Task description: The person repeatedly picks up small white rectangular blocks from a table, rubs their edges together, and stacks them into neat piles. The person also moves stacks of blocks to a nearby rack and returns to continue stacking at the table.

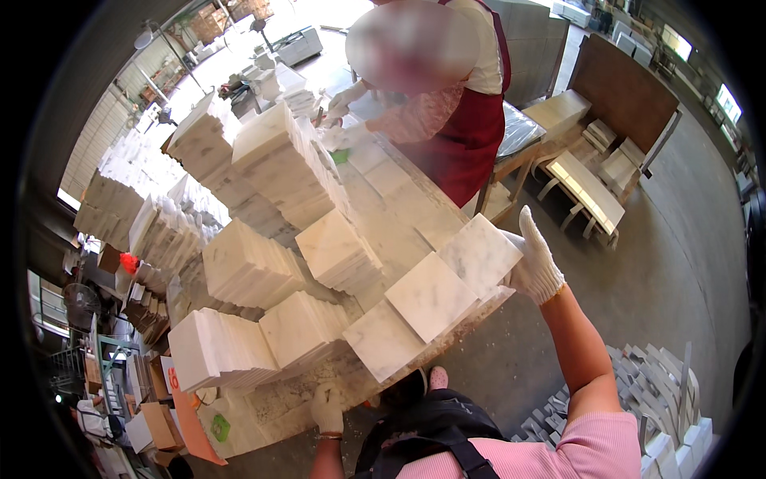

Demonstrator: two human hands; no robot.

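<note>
Both my hands wear white knitted gloves. My right hand is against the right edge of a white-grey marble tile, its thumb stretched up and apart. Some of its fingers are hidden by the tile. Two more tiles overlap in a row beside it: a middle tile and a near tile. My left hand is at the dusty near edge of the worktable, below a stack of tiles. Its fingers are too unclear to read. Another tile stack stands left of it.
Taller tile stacks crowd the table's left and far side. Across the table a person in a red apron works with gloved hands. A wooden cart holds stone pieces at the right. Cut pieces are piled at lower right.
</note>
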